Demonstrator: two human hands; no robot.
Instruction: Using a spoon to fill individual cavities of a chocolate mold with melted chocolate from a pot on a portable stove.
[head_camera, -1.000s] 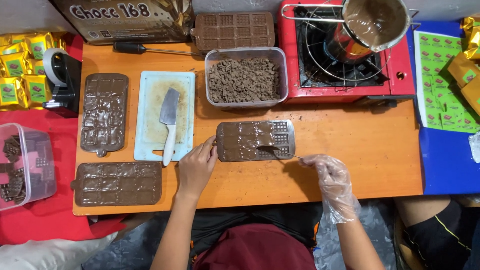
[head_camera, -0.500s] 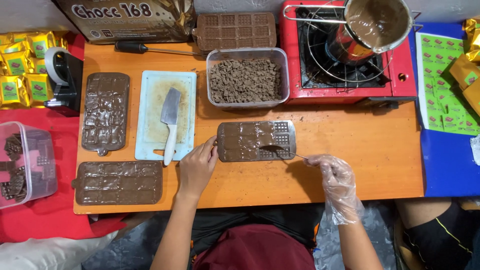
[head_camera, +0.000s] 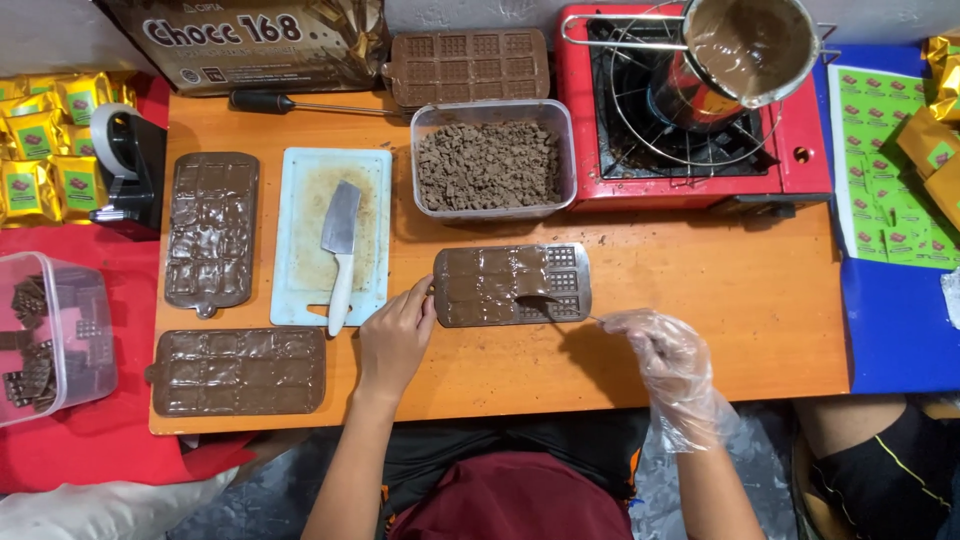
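1. Spreading the melted chocolate calls for a level spoon (head_camera: 540, 301) and slow strokes, I judge, so each cell of the chocolate mould (head_camera: 512, 285) fills without spilling onto the desk (head_camera: 700, 250)
2. My left hand (head_camera: 395, 340) lies open, fingertips pressing the mould's left edge to steady it
3. My gloved right hand (head_camera: 665, 350) is closed on the spoon's handle
4. The mould sits between both hands, just below the tub of chocolate chunks (head_camera: 492, 160); its right cells are not yet filled
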